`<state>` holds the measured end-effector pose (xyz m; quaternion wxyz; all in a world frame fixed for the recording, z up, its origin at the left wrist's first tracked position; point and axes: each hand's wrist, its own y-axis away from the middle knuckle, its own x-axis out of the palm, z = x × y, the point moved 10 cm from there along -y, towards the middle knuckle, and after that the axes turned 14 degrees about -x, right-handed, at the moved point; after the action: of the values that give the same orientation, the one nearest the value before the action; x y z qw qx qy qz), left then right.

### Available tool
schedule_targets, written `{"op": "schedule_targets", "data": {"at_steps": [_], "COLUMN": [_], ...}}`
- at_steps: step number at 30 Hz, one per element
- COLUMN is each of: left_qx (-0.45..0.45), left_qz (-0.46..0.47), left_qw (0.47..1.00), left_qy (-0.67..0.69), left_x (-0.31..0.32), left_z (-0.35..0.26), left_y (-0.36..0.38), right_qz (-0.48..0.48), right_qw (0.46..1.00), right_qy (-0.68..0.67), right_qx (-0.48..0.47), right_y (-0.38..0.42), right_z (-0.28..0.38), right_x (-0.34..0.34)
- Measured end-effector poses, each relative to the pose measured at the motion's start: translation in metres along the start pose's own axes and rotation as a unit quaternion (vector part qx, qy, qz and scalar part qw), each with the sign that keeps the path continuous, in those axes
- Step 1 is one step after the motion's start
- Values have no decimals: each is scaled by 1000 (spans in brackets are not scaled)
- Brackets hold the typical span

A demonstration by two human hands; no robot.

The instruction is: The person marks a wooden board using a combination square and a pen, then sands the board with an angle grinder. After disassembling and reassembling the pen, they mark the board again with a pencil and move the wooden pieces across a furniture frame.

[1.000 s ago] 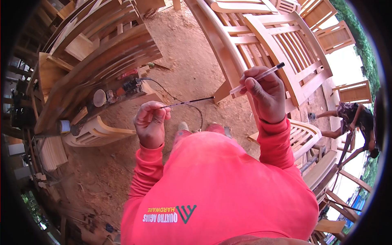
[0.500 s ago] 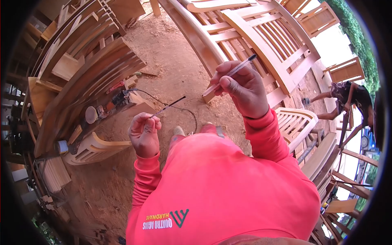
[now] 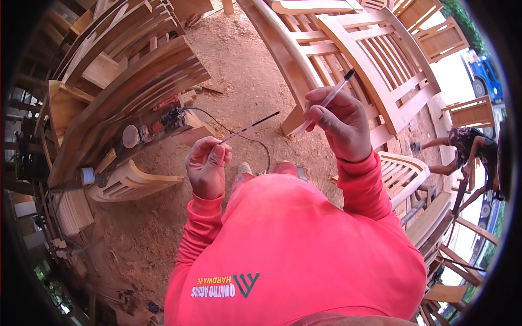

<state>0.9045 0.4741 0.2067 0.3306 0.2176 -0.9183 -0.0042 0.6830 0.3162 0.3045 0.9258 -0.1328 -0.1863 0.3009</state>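
Note:
My left hand (image 3: 208, 167) pinches a thin pen refill (image 3: 255, 124) between thumb and fingertips. The refill is dark toward its far end and points up and to the right. In my right hand (image 3: 343, 124) is a clear plastic pen barrel (image 3: 333, 95), gripped between thumb and fingers, its black end up. Refill and barrel are apart from each other. Both hands are raised in front of my red shirt, above the ground, and the curled fingers hide part of each piece.
Slatted wooden frames (image 3: 375, 54) stand ahead and right; a dark slatted bench back (image 3: 136, 81) is at left. Near it lies a power tool (image 3: 163, 124) with a black cord (image 3: 261, 144). A person (image 3: 472, 149) bends at far right. Sawdust covers the ground (image 3: 234, 65).
Both hands have shifted slightly right in view, still holding the refill and the barrel. The refill's tip now sits nearer the barrel. The surroundings have shifted with the head's turn.

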Motion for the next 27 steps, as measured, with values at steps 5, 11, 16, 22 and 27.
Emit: {"op": "schedule_targets", "data": {"at_steps": [5,11,16,22,27], "left_qx": [11,46,72,84,72], "left_qz": [-2,-25,-55,-60,-51], "left_qw": [1000,997,984,972,970], "left_qy": [-13,-64,-153,-210,-226], "left_x": [1,3,12,23,26], "left_z": [-2,-15,-25,-30,-25], "left_y": [2,10,18,25,25], "right_qz": [9,22,15,-25,-17], "right_qw": [1000,997,984,967,964], "right_qy": [12,-36,-165,-237,-249], "right_qx": [25,67,68,95,91], "right_y": [2,9,14,19,17], "right_z": [-3,-21,-31,-44,-40], "right_x": [8,22,49,52,54]}}
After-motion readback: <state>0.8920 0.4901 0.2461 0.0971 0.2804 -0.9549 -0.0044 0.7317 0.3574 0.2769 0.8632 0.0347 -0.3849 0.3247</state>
